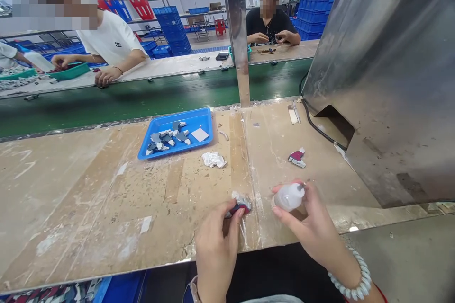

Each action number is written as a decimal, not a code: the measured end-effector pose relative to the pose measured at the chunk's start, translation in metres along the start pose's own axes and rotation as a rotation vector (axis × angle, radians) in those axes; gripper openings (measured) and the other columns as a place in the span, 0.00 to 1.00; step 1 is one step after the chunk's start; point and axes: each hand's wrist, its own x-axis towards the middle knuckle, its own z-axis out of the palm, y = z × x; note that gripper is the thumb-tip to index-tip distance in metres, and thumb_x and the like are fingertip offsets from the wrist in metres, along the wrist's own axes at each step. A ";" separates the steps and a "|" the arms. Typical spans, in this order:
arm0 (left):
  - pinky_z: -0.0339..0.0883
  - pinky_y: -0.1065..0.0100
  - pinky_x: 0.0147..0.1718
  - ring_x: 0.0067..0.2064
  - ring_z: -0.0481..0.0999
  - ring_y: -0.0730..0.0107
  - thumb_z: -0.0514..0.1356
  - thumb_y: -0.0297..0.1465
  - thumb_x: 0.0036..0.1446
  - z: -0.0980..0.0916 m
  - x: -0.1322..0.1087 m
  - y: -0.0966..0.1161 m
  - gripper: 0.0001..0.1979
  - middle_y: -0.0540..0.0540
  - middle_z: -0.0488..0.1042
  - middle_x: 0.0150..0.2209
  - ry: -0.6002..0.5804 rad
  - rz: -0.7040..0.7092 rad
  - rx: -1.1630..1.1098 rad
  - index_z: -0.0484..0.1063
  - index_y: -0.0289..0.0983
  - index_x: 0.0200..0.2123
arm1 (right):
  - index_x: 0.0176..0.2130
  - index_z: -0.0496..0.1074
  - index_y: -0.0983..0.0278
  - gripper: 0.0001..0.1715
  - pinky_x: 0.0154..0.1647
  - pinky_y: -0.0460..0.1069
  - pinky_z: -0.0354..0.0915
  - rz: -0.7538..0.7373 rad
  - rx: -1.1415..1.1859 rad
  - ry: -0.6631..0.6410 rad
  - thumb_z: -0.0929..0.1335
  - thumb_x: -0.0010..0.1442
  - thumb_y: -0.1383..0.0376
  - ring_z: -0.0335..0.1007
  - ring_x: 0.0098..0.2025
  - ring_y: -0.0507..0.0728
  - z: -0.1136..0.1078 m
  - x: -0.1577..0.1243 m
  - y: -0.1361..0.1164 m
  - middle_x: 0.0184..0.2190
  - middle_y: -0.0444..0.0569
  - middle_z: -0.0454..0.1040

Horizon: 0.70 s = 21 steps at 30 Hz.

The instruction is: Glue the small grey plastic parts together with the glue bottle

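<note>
My left hand (217, 233) pinches a small maroon and grey plastic part (242, 207) between thumb and fingers, close above the worn worktable (199, 184). In my right hand (310, 220) is a small translucent white squeeze bottle (289, 197), tilted, with its narrow tip pointing up and to the right. The bottle and the part are apart. Beyond the right hand, another maroon and grey part (297, 157) lies on the table. A crumpled white tissue (213, 159) rests farther back, left of the hands.
A blue tray (145, 144) holds several dark grey parts and a pale square pad. A metal housing (387, 104) with a black cable (322, 128) stands at right. Across the green conveyor belt (185, 89), co-workers sit at a bench. Below left is a blue bin (121, 289).
</note>
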 end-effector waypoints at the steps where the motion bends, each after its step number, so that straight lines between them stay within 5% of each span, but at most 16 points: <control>1: 0.76 0.68 0.39 0.40 0.82 0.66 0.59 0.32 0.68 0.000 0.000 0.000 0.05 0.45 0.80 0.39 -0.002 0.015 0.004 0.72 0.38 0.46 | 0.52 0.59 0.54 0.27 0.51 0.55 0.69 0.008 0.042 -0.015 0.73 0.60 0.52 0.73 0.50 0.59 0.001 -0.001 -0.002 0.49 0.48 0.75; 11: 0.72 0.70 0.48 0.44 0.80 0.69 0.60 0.24 0.66 -0.006 0.001 0.002 0.07 0.47 0.81 0.41 -0.031 0.128 0.000 0.75 0.37 0.45 | 0.55 0.57 0.52 0.25 0.46 0.50 0.65 0.091 0.205 0.089 0.69 0.64 0.52 0.68 0.41 0.55 0.018 0.005 -0.011 0.40 0.43 0.71; 16: 0.71 0.68 0.52 0.49 0.80 0.68 0.61 0.19 0.64 -0.006 -0.001 -0.001 0.12 0.46 0.81 0.44 -0.055 0.153 -0.036 0.76 0.37 0.47 | 0.49 0.60 0.52 0.22 0.31 0.45 0.65 0.085 0.276 0.147 0.72 0.61 0.59 0.64 0.28 0.51 0.023 0.002 -0.011 0.32 0.38 0.70; 21: 0.74 0.65 0.49 0.48 0.80 0.66 0.61 0.20 0.64 -0.008 -0.001 0.004 0.10 0.46 0.81 0.44 -0.063 0.140 -0.045 0.77 0.38 0.44 | 0.46 0.72 0.56 0.25 0.41 0.49 0.71 -0.102 0.140 0.250 0.79 0.50 0.57 0.74 0.42 0.58 0.010 0.001 0.008 0.42 0.47 0.77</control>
